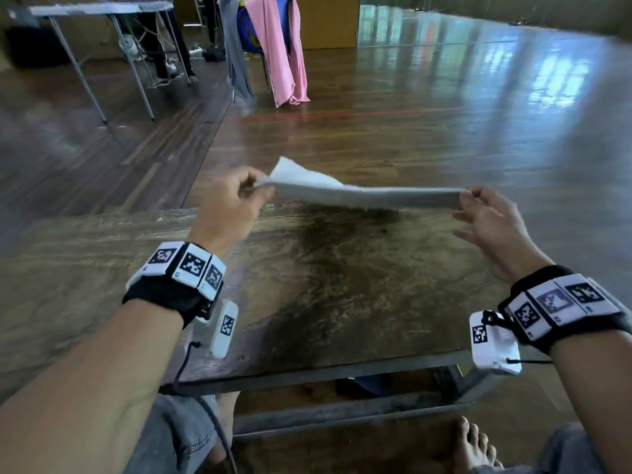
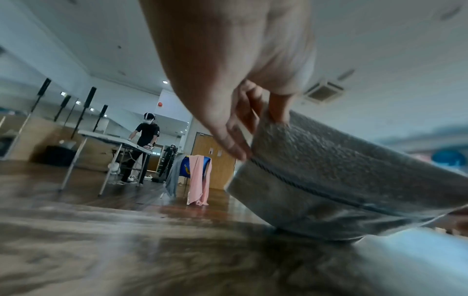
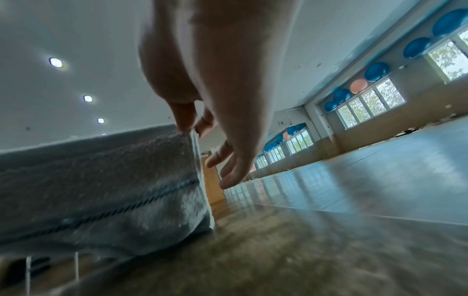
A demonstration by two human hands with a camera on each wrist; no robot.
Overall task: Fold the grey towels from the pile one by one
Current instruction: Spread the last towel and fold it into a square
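Observation:
A grey towel (image 1: 362,195) with a dark stitched stripe hangs stretched between my two hands, a little above the far edge of the wooden table (image 1: 325,295). My left hand (image 1: 253,188) pinches its left corner between thumb and fingers. My right hand (image 1: 466,196) pinches the right corner with thumb and forefinger, the other fingers spread loose. The left wrist view shows the towel (image 2: 341,180) hanging from my left hand (image 2: 263,118), its lower edge near the tabletop. The right wrist view shows the towel (image 3: 113,180) under my right hand (image 3: 190,128). No pile is in view.
Beyond the table lies a shiny wooden floor (image 1: 444,114). A chair draped with pink and grey cloths (image 1: 273,49) stands at the back. A folding table (image 1: 102,12) stands at the back left, where another person (image 2: 145,144) works. My bare foot (image 1: 475,446) is under the table.

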